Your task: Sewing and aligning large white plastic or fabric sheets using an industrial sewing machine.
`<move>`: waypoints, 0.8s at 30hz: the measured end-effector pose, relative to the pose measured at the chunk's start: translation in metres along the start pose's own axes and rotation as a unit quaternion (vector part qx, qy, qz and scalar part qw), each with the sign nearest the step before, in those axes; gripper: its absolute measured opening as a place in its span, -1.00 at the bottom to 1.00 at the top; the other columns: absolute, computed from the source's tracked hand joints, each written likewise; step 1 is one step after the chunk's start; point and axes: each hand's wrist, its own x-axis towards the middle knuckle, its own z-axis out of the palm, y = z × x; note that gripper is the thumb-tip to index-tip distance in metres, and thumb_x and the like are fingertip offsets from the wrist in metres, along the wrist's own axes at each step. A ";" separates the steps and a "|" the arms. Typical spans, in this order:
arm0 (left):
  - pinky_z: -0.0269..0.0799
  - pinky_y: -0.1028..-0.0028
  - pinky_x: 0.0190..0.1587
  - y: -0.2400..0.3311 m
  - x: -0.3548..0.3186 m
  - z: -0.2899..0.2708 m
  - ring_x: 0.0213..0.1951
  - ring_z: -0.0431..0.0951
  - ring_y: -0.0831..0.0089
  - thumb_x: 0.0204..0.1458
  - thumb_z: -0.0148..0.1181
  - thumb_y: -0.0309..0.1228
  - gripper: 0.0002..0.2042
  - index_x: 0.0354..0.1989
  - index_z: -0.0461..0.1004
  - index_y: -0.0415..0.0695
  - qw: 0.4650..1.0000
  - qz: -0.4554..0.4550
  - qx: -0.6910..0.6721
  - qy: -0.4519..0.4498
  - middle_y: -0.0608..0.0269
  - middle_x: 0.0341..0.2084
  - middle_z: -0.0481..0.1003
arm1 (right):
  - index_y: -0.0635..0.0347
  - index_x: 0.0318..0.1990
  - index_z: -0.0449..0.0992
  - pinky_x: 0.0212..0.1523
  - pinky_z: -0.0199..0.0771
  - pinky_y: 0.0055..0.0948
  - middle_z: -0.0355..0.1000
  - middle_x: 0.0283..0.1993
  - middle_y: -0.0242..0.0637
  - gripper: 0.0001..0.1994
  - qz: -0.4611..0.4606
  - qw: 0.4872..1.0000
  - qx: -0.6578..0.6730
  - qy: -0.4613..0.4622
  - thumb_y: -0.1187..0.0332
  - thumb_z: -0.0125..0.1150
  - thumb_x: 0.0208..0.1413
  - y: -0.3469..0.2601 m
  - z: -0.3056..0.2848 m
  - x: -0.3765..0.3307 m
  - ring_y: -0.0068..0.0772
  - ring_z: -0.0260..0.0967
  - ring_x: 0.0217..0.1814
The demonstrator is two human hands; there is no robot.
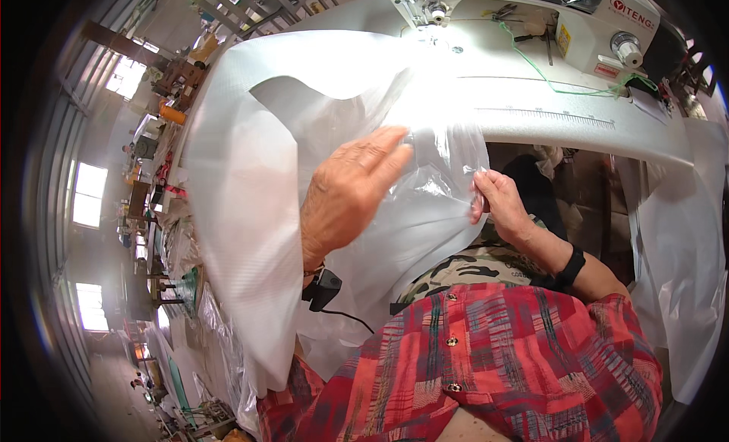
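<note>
Item: our left hand (345,195), fingers together and laid flat, pressing down on the translucent white plastic bag (250,184), approx. at table edge; black wrist device w/ cable just below that wrist. Item: our right hand (497,203), thumb and fingers pinched on a gathered fold of the same bag, just right of the left hand, below the table edge; black band on this wrist. Bag location: draped over the front of the white sewing table (547,115), spread wide to our left, hanging down toward our lap, part bunched between both hands. Item: white industrial sewing machine (547,20) at the table's far side, needle end near top centre, apart from both hands. Item: green thread (547,74) trailing across the table from the machine. Item: printed ruler strip (550,117) along the table's front edge. Item: more white sheeting (683,244) hanging at far right. Item: our red plaid shirt (486,366), lower frame. Bkgd left: workshop w/ windows and cluttered benches, detail too small to tell.
</note>
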 end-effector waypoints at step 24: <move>0.29 0.54 -0.44 -0.100 0.080 -0.072 -0.53 0.36 0.67 0.17 0.15 -0.36 -0.81 -0.45 0.46 -0.18 0.983 -0.160 -0.014 -0.085 0.48 -0.59 0.40 | 0.29 -0.28 0.41 -0.51 0.49 -0.57 0.45 -0.42 -0.30 -0.72 -0.055 0.997 -0.039 -0.029 0.22 -0.04 0.30 -0.005 0.023 0.014 -0.54 0.46 -0.47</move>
